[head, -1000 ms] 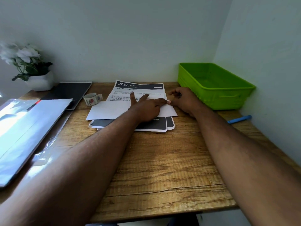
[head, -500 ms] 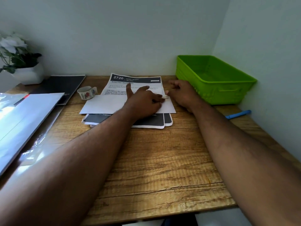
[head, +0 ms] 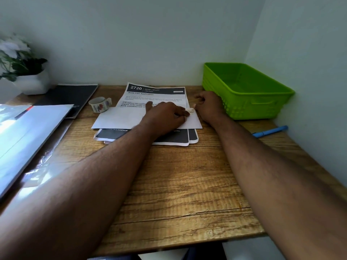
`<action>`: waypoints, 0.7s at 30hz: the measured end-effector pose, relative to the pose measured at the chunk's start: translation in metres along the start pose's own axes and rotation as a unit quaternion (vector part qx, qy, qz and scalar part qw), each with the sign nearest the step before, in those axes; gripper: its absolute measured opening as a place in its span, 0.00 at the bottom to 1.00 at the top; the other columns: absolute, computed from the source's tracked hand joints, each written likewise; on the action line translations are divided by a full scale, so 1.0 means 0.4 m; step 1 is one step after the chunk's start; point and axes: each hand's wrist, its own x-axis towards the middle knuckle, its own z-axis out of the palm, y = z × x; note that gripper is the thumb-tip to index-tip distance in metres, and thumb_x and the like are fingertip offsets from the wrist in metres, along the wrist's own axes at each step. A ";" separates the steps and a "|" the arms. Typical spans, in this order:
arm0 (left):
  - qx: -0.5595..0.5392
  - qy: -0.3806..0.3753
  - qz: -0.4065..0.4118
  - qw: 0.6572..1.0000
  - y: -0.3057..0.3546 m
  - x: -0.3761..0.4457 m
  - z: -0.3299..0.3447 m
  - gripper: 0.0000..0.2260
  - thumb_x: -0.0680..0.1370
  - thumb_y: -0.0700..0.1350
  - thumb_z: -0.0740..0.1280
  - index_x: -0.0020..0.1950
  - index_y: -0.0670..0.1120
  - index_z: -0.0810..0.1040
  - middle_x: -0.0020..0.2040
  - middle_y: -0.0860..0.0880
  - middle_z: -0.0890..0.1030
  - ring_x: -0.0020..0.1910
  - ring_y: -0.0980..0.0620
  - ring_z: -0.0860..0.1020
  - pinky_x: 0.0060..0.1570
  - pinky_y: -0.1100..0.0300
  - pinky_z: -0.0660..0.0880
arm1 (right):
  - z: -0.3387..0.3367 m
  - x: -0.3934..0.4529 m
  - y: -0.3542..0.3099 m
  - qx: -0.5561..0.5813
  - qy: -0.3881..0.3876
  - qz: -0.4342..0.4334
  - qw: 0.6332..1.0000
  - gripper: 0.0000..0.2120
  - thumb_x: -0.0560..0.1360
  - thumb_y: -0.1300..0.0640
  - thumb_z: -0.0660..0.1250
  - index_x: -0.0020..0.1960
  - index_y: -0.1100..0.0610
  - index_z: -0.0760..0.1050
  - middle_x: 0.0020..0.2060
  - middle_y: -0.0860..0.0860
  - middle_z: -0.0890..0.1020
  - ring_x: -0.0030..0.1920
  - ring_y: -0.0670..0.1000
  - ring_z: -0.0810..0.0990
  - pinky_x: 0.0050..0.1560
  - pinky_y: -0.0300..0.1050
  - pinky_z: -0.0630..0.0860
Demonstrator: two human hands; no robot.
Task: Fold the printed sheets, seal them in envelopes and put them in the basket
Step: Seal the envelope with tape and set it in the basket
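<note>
The envelope (head: 120, 120) lies across the printed sheets (head: 155, 94) at the back of the desk (head: 178, 184) — your left hand (head: 165, 114) presses flat on it, fingers extended. Your right hand (head: 208, 105) pinches a small strip (head: 190, 110) at its right end, beside the green basket (head: 249, 107).

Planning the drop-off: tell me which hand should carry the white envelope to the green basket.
Right. The right hand already sits at the envelope's right end, directly beside the green basket. The left hand presses on the envelope's middle, farther from the basket, and would have to cross over.
</note>
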 end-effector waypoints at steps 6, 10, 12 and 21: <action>-0.008 0.001 -0.008 1.000 -0.005 0.004 0.002 0.15 0.78 0.56 0.61 0.64 0.63 0.75 0.67 0.58 0.76 0.69 0.52 0.70 0.70 0.44 0.57 | -0.048 -0.044 -0.020 0.074 -0.110 -0.014 0.991 0.24 0.69 0.64 0.74 0.63 0.58 0.75 0.58 0.51 0.78 0.56 0.47 0.74 0.56 0.37 0.70; 0.005 0.026 -0.049 0.998 -0.010 0.011 0.007 0.17 0.76 0.60 0.63 0.64 0.58 0.75 0.65 0.52 0.78 0.66 0.48 0.72 0.67 0.49 0.62 | -0.071 -0.053 -0.029 0.095 -0.197 0.009 0.976 0.25 0.69 0.65 0.73 0.65 0.55 0.74 0.57 0.50 0.77 0.46 0.41 0.77 0.46 0.32 0.76; 0.031 0.027 -0.051 0.998 -0.013 0.015 0.012 0.20 0.76 0.62 0.62 0.66 0.58 0.73 0.65 0.50 0.77 0.66 0.47 0.71 0.68 0.47 0.62 | -0.075 -0.056 -0.031 0.059 -0.225 0.003 0.973 0.24 0.71 0.63 0.72 0.66 0.56 0.74 0.56 0.49 0.75 0.46 0.39 0.74 0.40 0.26 0.71; -0.008 0.131 0.004 0.991 -0.009 0.006 -0.015 0.27 0.76 0.54 0.67 0.74 0.60 0.64 0.62 0.54 0.77 0.67 0.48 0.69 0.64 0.48 0.59 | -0.078 -0.062 -0.061 0.113 -0.159 0.017 0.981 0.04 0.75 0.62 0.68 0.44 0.54 0.78 0.41 0.49 0.81 0.40 0.47 0.79 0.38 0.34 0.76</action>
